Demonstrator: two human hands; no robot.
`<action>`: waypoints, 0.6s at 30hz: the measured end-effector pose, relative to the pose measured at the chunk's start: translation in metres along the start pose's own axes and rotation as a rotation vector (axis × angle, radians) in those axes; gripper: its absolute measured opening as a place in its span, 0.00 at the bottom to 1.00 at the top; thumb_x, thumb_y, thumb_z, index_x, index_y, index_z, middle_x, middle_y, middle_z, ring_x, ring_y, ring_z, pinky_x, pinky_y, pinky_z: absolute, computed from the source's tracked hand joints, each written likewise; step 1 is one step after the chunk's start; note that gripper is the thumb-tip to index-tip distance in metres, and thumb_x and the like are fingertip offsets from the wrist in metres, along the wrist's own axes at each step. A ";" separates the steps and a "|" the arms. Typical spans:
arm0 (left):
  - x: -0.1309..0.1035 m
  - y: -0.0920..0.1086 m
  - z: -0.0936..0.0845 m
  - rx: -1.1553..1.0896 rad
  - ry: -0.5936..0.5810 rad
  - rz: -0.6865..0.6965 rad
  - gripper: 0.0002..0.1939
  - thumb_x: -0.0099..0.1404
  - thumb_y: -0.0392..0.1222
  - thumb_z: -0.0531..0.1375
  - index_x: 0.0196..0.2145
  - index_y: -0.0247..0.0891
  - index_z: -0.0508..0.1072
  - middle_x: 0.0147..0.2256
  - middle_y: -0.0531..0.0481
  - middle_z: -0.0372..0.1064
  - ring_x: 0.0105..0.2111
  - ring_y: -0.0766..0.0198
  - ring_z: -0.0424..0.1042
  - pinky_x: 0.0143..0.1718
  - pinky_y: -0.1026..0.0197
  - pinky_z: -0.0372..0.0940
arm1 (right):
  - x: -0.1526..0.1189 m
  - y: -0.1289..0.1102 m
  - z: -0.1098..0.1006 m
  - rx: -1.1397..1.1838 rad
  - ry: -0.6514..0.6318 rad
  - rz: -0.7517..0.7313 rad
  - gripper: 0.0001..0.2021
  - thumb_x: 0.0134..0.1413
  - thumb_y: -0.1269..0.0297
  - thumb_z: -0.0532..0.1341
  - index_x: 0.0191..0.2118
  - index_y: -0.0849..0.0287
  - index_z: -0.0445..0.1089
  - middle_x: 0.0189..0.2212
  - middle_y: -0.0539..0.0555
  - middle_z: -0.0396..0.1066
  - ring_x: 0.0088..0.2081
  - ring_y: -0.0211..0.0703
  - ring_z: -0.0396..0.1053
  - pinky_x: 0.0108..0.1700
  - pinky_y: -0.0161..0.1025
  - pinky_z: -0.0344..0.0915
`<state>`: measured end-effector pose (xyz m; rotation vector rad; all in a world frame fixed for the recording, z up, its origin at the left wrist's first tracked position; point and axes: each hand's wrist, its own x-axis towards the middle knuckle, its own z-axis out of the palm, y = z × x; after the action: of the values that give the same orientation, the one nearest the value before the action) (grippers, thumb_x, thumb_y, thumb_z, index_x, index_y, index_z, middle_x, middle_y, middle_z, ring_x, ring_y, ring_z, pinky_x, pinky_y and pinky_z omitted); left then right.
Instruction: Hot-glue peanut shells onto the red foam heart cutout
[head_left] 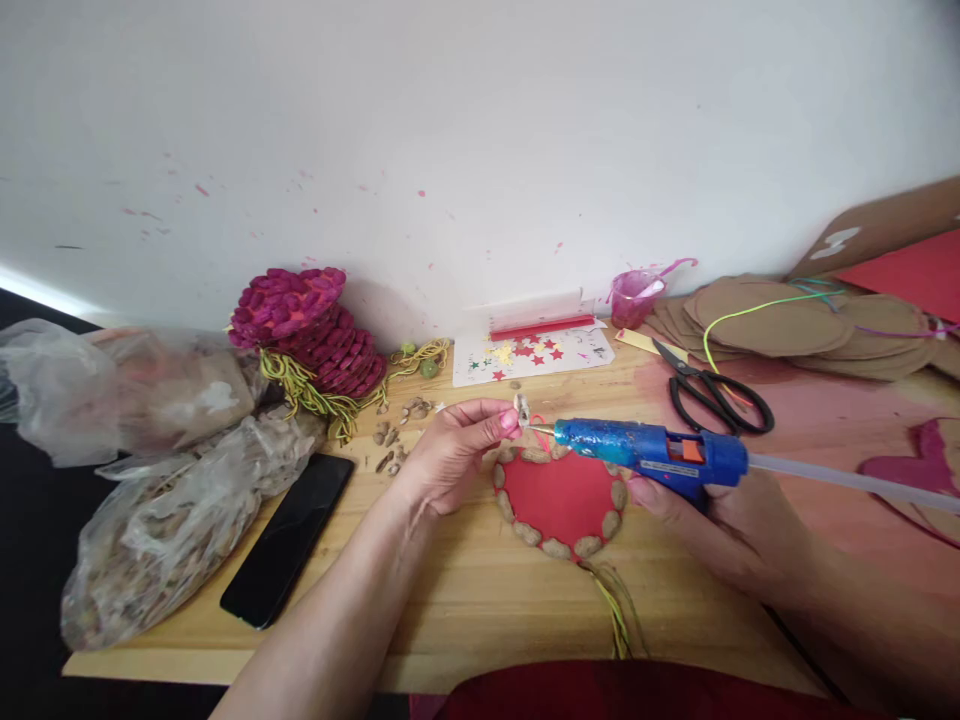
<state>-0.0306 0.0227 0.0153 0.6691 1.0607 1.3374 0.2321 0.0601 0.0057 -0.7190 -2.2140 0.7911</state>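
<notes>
head | left hand [450,455], centre: thumb and fingers pinched on shell [523,408] | right hand [739,530], lower right: wrapped round glue gun [637,455], nozzle [546,429] at shell, contact unclear | red disc [562,495], below centre, ringed with nuts [556,549] | step, judged: gluing shell | next move calls for: steady pinch, skin clear of nozzle
</notes>
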 end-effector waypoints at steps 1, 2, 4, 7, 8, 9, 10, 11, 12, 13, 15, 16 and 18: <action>0.000 0.000 0.000 0.000 0.001 0.000 0.13 0.47 0.41 0.76 0.29 0.36 0.81 0.26 0.51 0.75 0.27 0.72 0.71 0.35 0.69 0.64 | 0.001 0.000 0.000 0.001 0.006 -0.009 0.13 0.61 0.66 0.59 0.25 0.54 0.58 0.19 0.46 0.55 0.21 0.37 0.54 0.24 0.39 0.52; 0.000 0.000 0.000 0.001 0.003 0.000 0.13 0.47 0.41 0.76 0.29 0.36 0.81 0.26 0.51 0.75 0.27 0.72 0.71 0.34 0.69 0.64 | 0.001 -0.001 0.000 0.003 0.008 -0.014 0.13 0.61 0.66 0.59 0.25 0.54 0.58 0.19 0.46 0.55 0.21 0.37 0.54 0.24 0.39 0.52; 0.000 0.000 0.000 0.005 0.007 0.000 0.13 0.46 0.42 0.77 0.29 0.35 0.81 0.26 0.51 0.75 0.27 0.72 0.71 0.34 0.69 0.64 | 0.001 -0.001 0.000 0.004 0.003 -0.009 0.13 0.61 0.66 0.59 0.26 0.54 0.58 0.20 0.46 0.56 0.22 0.38 0.55 0.24 0.39 0.52; 0.001 0.000 0.000 0.012 0.008 -0.002 0.14 0.46 0.42 0.77 0.29 0.35 0.81 0.26 0.51 0.75 0.27 0.72 0.71 0.34 0.68 0.64 | 0.000 0.000 -0.001 -0.005 0.003 0.002 0.13 0.61 0.65 0.59 0.26 0.54 0.58 0.20 0.46 0.56 0.22 0.38 0.55 0.24 0.39 0.53; 0.001 0.000 0.001 0.013 0.008 -0.004 0.14 0.46 0.42 0.77 0.29 0.35 0.81 0.26 0.51 0.75 0.27 0.72 0.71 0.33 0.68 0.64 | 0.000 0.000 -0.001 -0.007 0.004 0.005 0.13 0.61 0.65 0.59 0.26 0.54 0.58 0.20 0.46 0.56 0.22 0.38 0.55 0.24 0.39 0.52; 0.001 0.001 0.001 0.014 0.009 -0.007 0.14 0.46 0.42 0.77 0.29 0.35 0.81 0.26 0.51 0.75 0.27 0.71 0.71 0.33 0.68 0.64 | 0.000 0.001 -0.001 -0.009 0.005 0.006 0.13 0.61 0.65 0.59 0.26 0.54 0.58 0.20 0.46 0.55 0.21 0.38 0.55 0.24 0.39 0.52; 0.001 0.001 0.001 0.013 0.011 -0.009 0.14 0.46 0.42 0.77 0.29 0.35 0.81 0.26 0.51 0.75 0.27 0.71 0.71 0.33 0.68 0.64 | 0.000 0.001 -0.001 -0.010 0.000 0.009 0.13 0.61 0.65 0.59 0.25 0.54 0.58 0.20 0.46 0.56 0.21 0.38 0.55 0.25 0.39 0.53; 0.000 0.001 0.001 0.012 0.013 -0.009 0.14 0.46 0.42 0.77 0.29 0.35 0.81 0.26 0.51 0.75 0.27 0.71 0.71 0.33 0.68 0.64 | 0.000 0.002 -0.001 -0.011 -0.007 0.014 0.13 0.61 0.65 0.59 0.26 0.54 0.59 0.20 0.46 0.57 0.22 0.38 0.56 0.25 0.39 0.53; 0.000 0.001 0.001 0.011 0.014 -0.007 0.14 0.46 0.42 0.77 0.29 0.35 0.81 0.26 0.51 0.75 0.27 0.71 0.71 0.33 0.68 0.64 | 0.000 0.002 -0.001 -0.010 -0.016 0.022 0.12 0.61 0.64 0.59 0.26 0.54 0.60 0.20 0.47 0.58 0.22 0.39 0.57 0.25 0.39 0.54; 0.000 0.001 0.001 0.011 0.014 -0.004 0.14 0.46 0.42 0.77 0.29 0.35 0.81 0.26 0.51 0.75 0.27 0.71 0.71 0.33 0.67 0.64 | 0.000 0.003 -0.001 -0.009 -0.021 0.028 0.12 0.61 0.64 0.59 0.26 0.54 0.61 0.20 0.47 0.60 0.22 0.39 0.58 0.25 0.40 0.55; 0.000 0.001 0.002 0.016 0.010 0.000 0.13 0.46 0.42 0.77 0.28 0.35 0.81 0.25 0.51 0.75 0.27 0.71 0.71 0.33 0.68 0.64 | 0.001 0.002 0.000 -0.009 -0.017 0.037 0.11 0.60 0.63 0.59 0.27 0.54 0.62 0.20 0.48 0.61 0.22 0.40 0.59 0.25 0.40 0.55; -0.001 0.001 0.002 0.018 0.008 0.000 0.13 0.46 0.42 0.77 0.28 0.35 0.81 0.25 0.51 0.75 0.26 0.71 0.71 0.33 0.68 0.64 | 0.001 0.002 0.000 -0.013 -0.007 0.041 0.11 0.60 0.63 0.59 0.26 0.54 0.62 0.20 0.48 0.61 0.22 0.40 0.59 0.25 0.40 0.55; -0.001 0.002 0.003 0.021 0.009 0.001 0.13 0.45 0.42 0.77 0.28 0.35 0.81 0.25 0.51 0.75 0.26 0.71 0.71 0.33 0.68 0.64 | 0.002 0.000 0.001 -0.017 0.010 0.047 0.12 0.60 0.62 0.60 0.25 0.54 0.62 0.19 0.48 0.61 0.21 0.39 0.59 0.24 0.40 0.55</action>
<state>-0.0285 0.0225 0.0183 0.6801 1.0832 1.3321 0.2303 0.0614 0.0060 -0.7850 -2.2043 0.7905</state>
